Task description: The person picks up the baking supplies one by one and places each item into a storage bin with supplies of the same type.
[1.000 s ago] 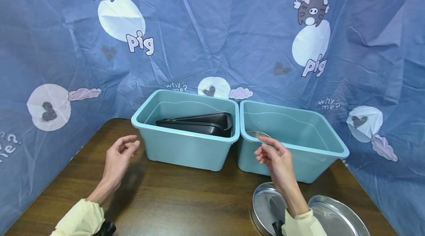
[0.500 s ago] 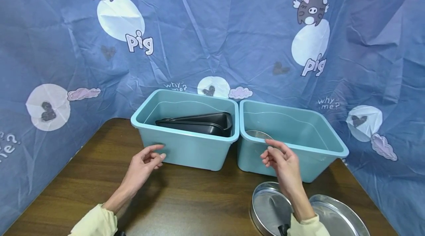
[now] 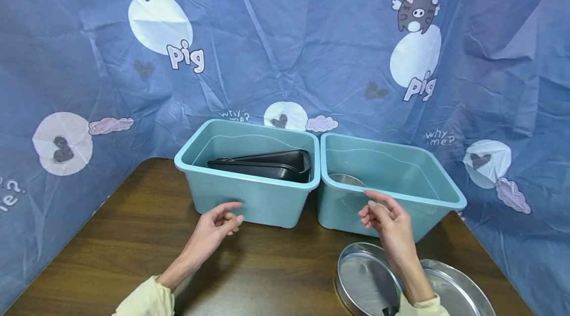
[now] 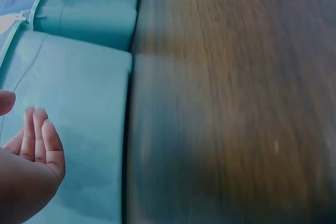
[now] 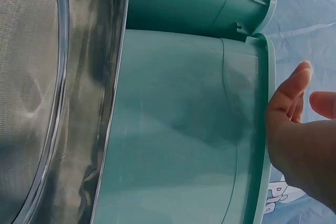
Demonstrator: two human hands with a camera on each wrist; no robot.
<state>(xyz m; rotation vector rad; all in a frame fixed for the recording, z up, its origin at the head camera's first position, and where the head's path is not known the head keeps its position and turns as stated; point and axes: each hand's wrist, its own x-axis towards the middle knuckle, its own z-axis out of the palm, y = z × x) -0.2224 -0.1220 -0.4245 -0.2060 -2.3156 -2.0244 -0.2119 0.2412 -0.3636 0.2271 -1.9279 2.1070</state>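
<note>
My left hand [image 3: 217,231] hovers over the table in front of the left blue-green bin [image 3: 249,202], fingers loosely bent and holding nothing. The right hand [image 3: 392,222], also holding nothing, is raised before the right blue-green bin [image 3: 347,212], near its front rim. Below that hand and forearm lies a round metal sieve [image 3: 362,276], partly covered by the arm. Its mesh [image 5: 26,77] and shiny rim fill the left side of the right wrist view. A second round metal piece [image 3: 458,289] lies to its right, partly hidden by the sleeve.
Black loaf pans [image 3: 267,170] lie in the left bin. Inside the right bin, the rim of a round metal thing [image 3: 347,180] shows at the near left corner. Both bins stand side by side on the wooden table [image 3: 267,266], before a blue printed cloth [image 3: 285,34].
My left hand has moved right and nearer to me, from beside the left bin to in front of it. The right hand has shifted slightly right and down. Bins and metal pieces have stayed put.
</note>
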